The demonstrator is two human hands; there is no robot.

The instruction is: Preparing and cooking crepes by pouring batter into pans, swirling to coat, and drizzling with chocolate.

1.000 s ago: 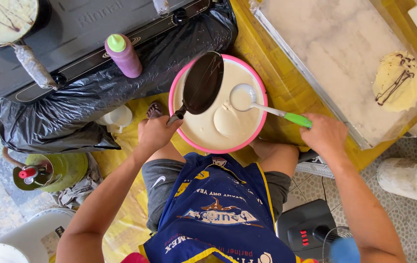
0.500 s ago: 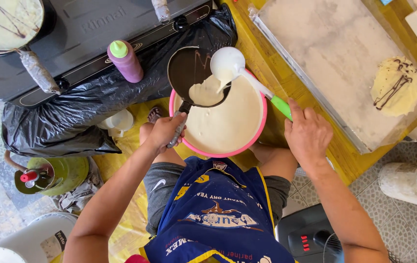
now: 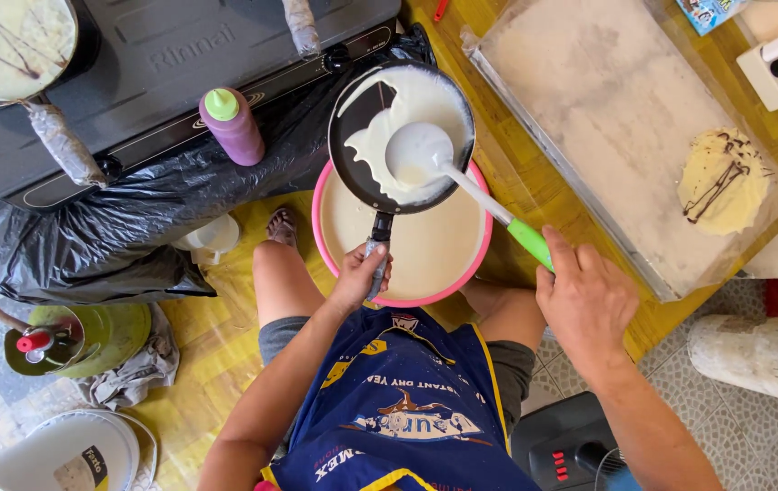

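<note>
Head view: we pour pale batter from a ladle into a small black pan held over a pink bowl.

Our left hand (image 3: 359,273) grips the pan (image 3: 401,136) by its handle; the pan's long axis runs from us straight away toward the stove (image 3: 180,64). Our right hand (image 3: 586,305) closes around the ladle's (image 3: 419,150) green handle, which slants from lower right up to the cup over the pan. The pink bowl (image 3: 425,250) of batter sits between our knees, below the pan.

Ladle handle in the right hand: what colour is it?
Green, on the ladle handle, with a white shaft and bowl; the head view shows it.
</note>
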